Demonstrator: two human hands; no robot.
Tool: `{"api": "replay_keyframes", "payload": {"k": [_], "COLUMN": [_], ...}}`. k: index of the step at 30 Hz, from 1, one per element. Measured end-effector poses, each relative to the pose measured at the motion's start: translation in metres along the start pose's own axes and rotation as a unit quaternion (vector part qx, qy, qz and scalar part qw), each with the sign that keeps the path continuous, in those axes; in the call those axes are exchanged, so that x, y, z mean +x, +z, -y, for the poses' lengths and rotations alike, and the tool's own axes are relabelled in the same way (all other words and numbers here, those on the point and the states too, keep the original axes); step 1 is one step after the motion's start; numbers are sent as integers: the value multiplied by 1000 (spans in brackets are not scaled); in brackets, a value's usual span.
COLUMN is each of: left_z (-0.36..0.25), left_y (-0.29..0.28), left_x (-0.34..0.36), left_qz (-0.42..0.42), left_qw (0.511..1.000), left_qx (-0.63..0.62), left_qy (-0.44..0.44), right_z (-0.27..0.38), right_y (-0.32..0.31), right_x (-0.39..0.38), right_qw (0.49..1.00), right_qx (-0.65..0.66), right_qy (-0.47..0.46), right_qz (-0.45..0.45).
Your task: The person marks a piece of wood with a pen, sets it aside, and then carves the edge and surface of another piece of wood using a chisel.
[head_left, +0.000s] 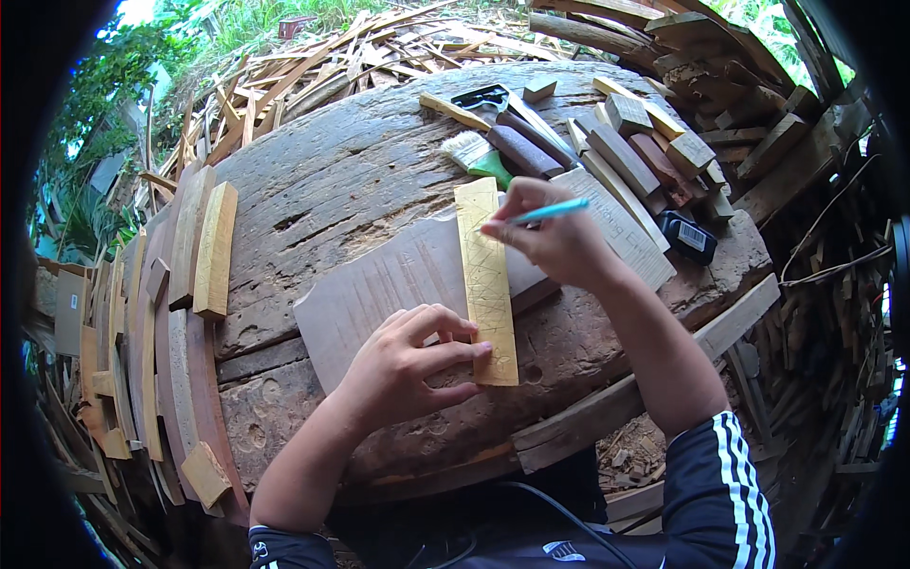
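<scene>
A narrow strip of yellow wood point(487, 284), covered with thin dark criss-cross lines, lies across a flat grey-brown board point(374, 275) with long scratches. At the strip's near end, my left hand point(409, 358) holds it by its left edge, fingertips pressed on the wood. My right hand point(555, 237) pinches a light blue pencil point(555, 211) over the strip's far half. The pencil's tip is hidden by my fingers, so I cannot tell whether it touches the wood.
Beyond my right hand lie a green-handled brush point(482, 156), a pale board with writing point(616, 228), several wood blocks point(635, 156) and a black object with a label point(687, 237). Wood strips point(204, 247) line the left side of the worn wooden bench point(294, 180). Scrap wood point(332, 66) is heaped behind.
</scene>
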State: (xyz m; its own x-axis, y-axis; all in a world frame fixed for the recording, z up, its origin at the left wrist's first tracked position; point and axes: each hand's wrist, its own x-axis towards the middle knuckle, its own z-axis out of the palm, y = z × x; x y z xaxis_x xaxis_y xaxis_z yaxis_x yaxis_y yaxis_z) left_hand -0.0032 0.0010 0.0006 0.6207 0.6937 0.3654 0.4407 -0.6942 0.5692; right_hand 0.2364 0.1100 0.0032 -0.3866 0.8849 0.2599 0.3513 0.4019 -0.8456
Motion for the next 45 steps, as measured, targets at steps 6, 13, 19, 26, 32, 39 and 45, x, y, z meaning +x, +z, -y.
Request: {"api": "replay_keyframes", "payload": {"k": [6, 13, 19, 26, 32, 39, 45], "left_z": [0, -1, 0, 0, 0, -1, -1], "left_y": [1, -1, 0, 1, 0, -1, -2], "left_x": [0, 0, -1, -1, -1, -2, -2], "left_qz": [-5, -2, 0, -3, 13, 12, 15], "left_qw": [1000, 1000, 1000, 1000, 1000, 1000, 1000], "left_qx": [-1, 11, 11, 13, -3, 0, -1], "left_qy": [-2, 1, 3, 3, -17, -17, -21], "right_z": [-10, -9, -6, -7, -12, -2, -4], "right_y": [-5, -5, 1, -3, -10, -18, -24], "right_x": [6, 7, 3, 3, 4, 6, 7], "right_qw": [997, 996, 996, 998, 999, 991, 992], "right_qx": [25, 72, 75, -26, -22, 95, 87], "right_qy": [39, 34, 53, 25, 36, 94, 86], "right_qz": [-61, -32, -4, -52, -16, 12, -7]}}
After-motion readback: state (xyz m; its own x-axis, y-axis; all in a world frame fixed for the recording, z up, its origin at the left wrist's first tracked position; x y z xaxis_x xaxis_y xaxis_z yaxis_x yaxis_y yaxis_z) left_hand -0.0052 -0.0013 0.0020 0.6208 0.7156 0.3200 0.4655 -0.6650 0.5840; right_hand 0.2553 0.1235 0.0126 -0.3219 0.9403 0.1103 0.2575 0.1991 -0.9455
